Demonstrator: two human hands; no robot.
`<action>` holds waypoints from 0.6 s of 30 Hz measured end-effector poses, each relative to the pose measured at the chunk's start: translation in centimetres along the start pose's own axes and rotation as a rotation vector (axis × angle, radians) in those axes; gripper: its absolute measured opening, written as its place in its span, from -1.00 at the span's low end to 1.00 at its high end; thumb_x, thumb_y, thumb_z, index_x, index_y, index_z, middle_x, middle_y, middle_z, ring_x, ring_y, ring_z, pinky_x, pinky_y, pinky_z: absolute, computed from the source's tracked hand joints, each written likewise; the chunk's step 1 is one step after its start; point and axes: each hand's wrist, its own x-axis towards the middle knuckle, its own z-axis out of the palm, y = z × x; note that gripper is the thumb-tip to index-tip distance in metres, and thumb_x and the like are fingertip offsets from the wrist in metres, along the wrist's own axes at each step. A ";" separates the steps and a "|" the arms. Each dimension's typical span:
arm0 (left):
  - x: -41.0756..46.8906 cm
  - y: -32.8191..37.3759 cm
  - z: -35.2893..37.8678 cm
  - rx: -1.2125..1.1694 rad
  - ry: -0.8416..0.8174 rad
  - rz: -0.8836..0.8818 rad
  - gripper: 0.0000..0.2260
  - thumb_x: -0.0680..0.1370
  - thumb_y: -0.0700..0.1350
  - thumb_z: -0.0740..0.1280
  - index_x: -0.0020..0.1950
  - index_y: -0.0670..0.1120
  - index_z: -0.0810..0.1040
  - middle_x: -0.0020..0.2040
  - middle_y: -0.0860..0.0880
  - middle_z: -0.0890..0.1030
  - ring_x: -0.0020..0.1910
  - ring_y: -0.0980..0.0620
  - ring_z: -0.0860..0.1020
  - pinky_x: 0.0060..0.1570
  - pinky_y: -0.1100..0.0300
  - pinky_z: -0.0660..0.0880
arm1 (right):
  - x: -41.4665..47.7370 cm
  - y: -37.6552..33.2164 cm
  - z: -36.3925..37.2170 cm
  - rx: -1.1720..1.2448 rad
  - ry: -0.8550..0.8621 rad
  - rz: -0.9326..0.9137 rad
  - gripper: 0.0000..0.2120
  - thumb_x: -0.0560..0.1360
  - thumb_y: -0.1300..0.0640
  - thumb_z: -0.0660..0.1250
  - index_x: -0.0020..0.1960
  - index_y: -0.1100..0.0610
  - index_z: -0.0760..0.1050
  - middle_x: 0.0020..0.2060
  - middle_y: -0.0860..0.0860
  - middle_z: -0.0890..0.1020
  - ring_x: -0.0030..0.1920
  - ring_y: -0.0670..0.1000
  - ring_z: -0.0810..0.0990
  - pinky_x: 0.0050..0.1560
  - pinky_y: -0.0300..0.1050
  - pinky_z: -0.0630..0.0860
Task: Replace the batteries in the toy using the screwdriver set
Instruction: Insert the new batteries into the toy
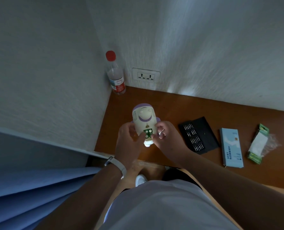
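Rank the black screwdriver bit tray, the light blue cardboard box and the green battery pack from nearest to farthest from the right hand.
1. Black screwdriver bit tray, just right of the right hand.
2. Light blue cardboard box, right of the tray.
3. Green battery pack, farthest right.
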 end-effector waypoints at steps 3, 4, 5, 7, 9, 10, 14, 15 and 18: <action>0.6 -0.3 0.2 -0.049 -0.055 -0.037 -0.62 0.50 0.00 0.48 0.24 0.09 0.41 0.16 0.01 0.50 0.04 0.03 0.59 -0.07 0.10 0.65 | 0.6 0.2 -0.2 -0.037 0.012 0.071 -0.63 0.48 -0.01 0.42 0.24 -0.01 0.44 0.04 -0.13 0.48 -0.08 -0.15 0.52 -0.11 -0.25 0.46; 0.7 -0.3 0.2 -0.053 -0.061 -0.040 -0.60 0.48 0.04 0.47 0.24 0.11 0.40 0.17 0.03 0.49 0.05 0.04 0.59 -0.07 0.12 0.65 | 0.7 0.2 -0.2 -0.028 -0.006 0.090 -0.60 0.48 -0.03 0.41 0.28 -0.02 0.43 0.07 -0.13 0.48 -0.05 -0.15 0.52 -0.09 -0.24 0.48; 0.7 -0.3 0.2 -0.051 -0.057 -0.040 -0.59 0.46 0.07 0.47 0.24 0.14 0.39 0.17 0.07 0.47 0.05 0.08 0.59 -0.09 0.17 0.64 | 0.9 0.2 -0.2 -0.010 -0.034 0.107 -0.57 0.48 -0.04 0.41 0.30 -0.02 0.42 0.10 -0.13 0.47 -0.01 -0.15 0.53 -0.08 -0.23 0.48; 0.9 -0.3 0.2 -0.055 -0.050 -0.042 -0.55 0.44 0.09 0.47 0.26 0.19 0.37 0.16 0.18 0.41 0.07 0.12 0.58 -0.11 0.23 0.63 | 1.0 0.1 -0.1 0.048 -0.096 0.134 -0.55 0.50 -0.04 0.39 0.35 -0.02 0.39 0.15 -0.12 0.48 0.07 -0.14 0.53 -0.04 -0.23 0.51; 1.2 -0.4 0.3 -0.087 -0.070 -0.050 -0.48 0.45 0.03 0.50 0.33 0.16 0.36 0.21 0.16 0.40 0.11 0.13 0.58 -0.04 0.17 0.66 | 1.2 0.0 0.0 0.112 -0.147 0.159 -0.55 0.53 -0.03 0.36 0.37 0.00 0.36 0.13 -0.14 0.52 0.10 -0.13 0.56 0.00 -0.23 0.54; 1.3 -0.4 0.3 -0.114 -0.095 -0.057 -0.44 0.45 0.01 0.51 0.38 0.13 0.35 0.26 0.11 0.42 0.14 0.12 0.58 0.00 0.13 0.67 | 1.2 0.0 0.0 0.131 -0.166 0.173 -0.58 0.54 -0.03 0.35 0.35 0.00 0.36 0.09 -0.17 0.54 0.09 -0.14 0.57 -0.01 -0.24 0.53; 1.4 -0.2 0.5 -0.304 -0.185 -0.075 -0.37 0.44 -0.04 0.49 0.45 0.11 0.31 0.33 0.06 0.51 0.21 0.13 0.61 0.04 0.19 0.64 | 1.4 0.0 -0.2 0.129 -0.214 0.221 -0.63 0.56 -0.08 0.32 0.32 -0.08 0.33 -0.02 -0.19 0.58 -0.02 -0.21 0.59 -0.19 -0.39 0.43; 1.4 -0.3 0.5 -0.329 -0.188 -0.081 -0.37 0.46 -0.09 0.49 0.47 0.09 0.30 0.32 0.08 0.52 0.21 0.17 0.61 0.03 0.22 0.62 | 1.4 0.0 -0.2 0.123 -0.212 0.224 -0.63 0.56 -0.09 0.31 0.32 -0.09 0.33 -0.02 -0.17 0.60 -0.04 -0.23 0.60 -0.23 -0.42 0.42; 1.4 -0.4 0.5 -0.339 -0.200 -0.092 -0.38 0.53 -0.20 0.48 0.48 0.07 0.27 0.29 0.16 0.51 0.19 0.25 0.60 0.01 0.26 0.61 | 1.5 0.2 -0.2 0.129 -0.207 0.219 -0.62 0.55 -0.07 0.33 0.32 -0.08 0.33 -0.02 -0.14 0.63 -0.05 -0.24 0.61 -0.27 -0.46 0.42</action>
